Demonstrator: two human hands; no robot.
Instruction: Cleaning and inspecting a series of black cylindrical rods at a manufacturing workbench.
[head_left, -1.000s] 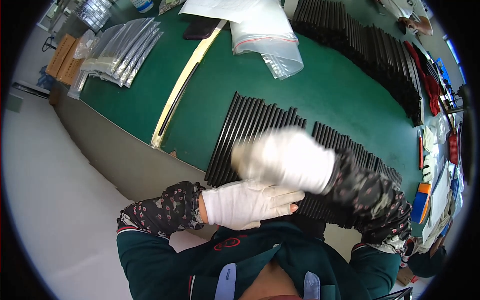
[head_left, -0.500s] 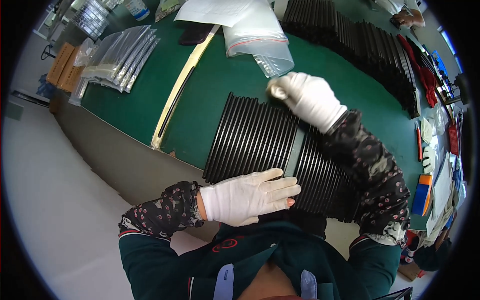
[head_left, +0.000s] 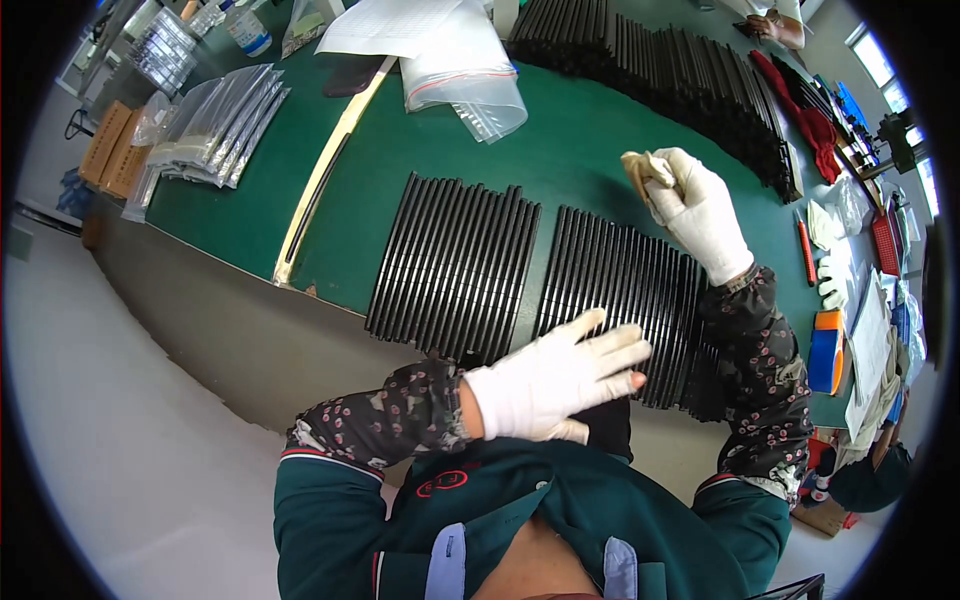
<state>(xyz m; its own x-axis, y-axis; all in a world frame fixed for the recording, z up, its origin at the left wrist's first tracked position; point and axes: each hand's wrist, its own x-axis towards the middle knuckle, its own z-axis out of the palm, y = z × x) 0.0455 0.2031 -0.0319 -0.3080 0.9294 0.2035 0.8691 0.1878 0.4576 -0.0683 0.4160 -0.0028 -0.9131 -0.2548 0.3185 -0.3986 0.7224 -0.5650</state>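
Note:
Two side-by-side groups of thin black rods lie on the green table: a left group [head_left: 455, 265] and a right group [head_left: 622, 290], with a narrow strip of table between them. My left hand [head_left: 565, 380], in a white glove with one bare fingertip, is spread flat over the near ends of the right group. Beyond that group's far right end, my right hand [head_left: 700, 215], also gloved, is closed around a crumpled beige cloth [head_left: 637, 178]. The cloth appears raised above the table, apart from the rods.
A long row of black rods [head_left: 680, 85] fills the far right. Plastic bags [head_left: 470, 85] and paper sit at the back, silvery packets [head_left: 215, 130] at the left. Tape rolls [head_left: 826, 352] and a red pen-like stick [head_left: 806, 250] lie at right. Another person's hand [head_left: 775, 28] shows far off.
My right hand has swung rightward with the cloth, away from the rods' far ends. My left hand has shifted right, from the gap between the groups onto the right group.

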